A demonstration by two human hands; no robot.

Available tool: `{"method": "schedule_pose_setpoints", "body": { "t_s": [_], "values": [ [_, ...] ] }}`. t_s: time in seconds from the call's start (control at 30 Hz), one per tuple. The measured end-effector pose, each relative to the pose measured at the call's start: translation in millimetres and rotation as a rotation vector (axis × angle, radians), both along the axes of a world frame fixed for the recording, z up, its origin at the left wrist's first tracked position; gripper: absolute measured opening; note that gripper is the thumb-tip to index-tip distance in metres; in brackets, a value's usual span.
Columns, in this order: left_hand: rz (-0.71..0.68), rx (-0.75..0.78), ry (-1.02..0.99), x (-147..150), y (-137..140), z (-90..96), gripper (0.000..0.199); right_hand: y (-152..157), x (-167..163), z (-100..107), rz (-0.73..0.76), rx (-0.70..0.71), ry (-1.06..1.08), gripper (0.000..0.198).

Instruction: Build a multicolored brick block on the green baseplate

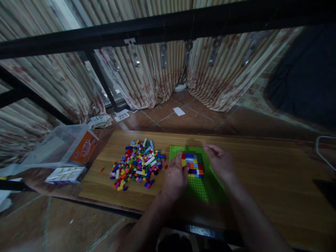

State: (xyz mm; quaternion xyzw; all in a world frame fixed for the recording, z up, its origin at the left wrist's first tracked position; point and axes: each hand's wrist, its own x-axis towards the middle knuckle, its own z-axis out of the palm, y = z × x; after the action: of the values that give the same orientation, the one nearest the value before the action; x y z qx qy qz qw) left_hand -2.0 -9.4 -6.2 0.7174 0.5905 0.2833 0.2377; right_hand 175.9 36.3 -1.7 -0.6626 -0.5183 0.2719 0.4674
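Note:
A green studded baseplate (195, 190) lies on the wooden table, with a rectangular patch of colourful toy bricks (193, 164) built on it in rows. At the left edge of that patch is my left hand (173, 176), fingers stretched forward and thumb apart, touching the bricks' side. My right hand (222, 162) hovers by the upper right of the patch, apart from it. Its fingers are bent together near the tips; whether a small brick is between them cannot be made out. Left of the plate spreads a heap of loose mixed bricks (139, 162).
The long wooden table (262, 168) extends to the right. On the floor at left stand a clear plastic bin (57, 140) with an orange label and a white package (65, 174). A black metal bar (157, 33) with hanging hooks crosses above, before striped curtains (147, 80).

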Motion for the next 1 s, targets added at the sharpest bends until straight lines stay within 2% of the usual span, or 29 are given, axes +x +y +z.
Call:
{"method": "schedule_pose_setpoints", "body": {
  "t_s": [0.13,0.5,0.7,0.83,1.0],
  "values": [
    [0.017,-0.007,-0.02,3,-7,-0.3,0.06,-3,-10,4,0.063,0.007,-0.048,0.032],
    [-0.001,-0.055,-0.127,-13,-22,19.6,0.064,-8,-44,10,0.025,0.042,-0.053,0.026],
    [0.079,-0.037,-0.288,-25,-30,26.8,0.043,-14,-71,17,0.039,0.057,-0.093,0.027],
    [0.066,-0.01,-0.402,-31,-32,33.0,0.027,-19,-87,15,0.121,0.039,-0.081,0.026],
    [0.088,0.021,-0.516,-37,-35,39.7,0.021,-23,-101,11,0.207,0.011,-0.018,0.03]
  ]
}}
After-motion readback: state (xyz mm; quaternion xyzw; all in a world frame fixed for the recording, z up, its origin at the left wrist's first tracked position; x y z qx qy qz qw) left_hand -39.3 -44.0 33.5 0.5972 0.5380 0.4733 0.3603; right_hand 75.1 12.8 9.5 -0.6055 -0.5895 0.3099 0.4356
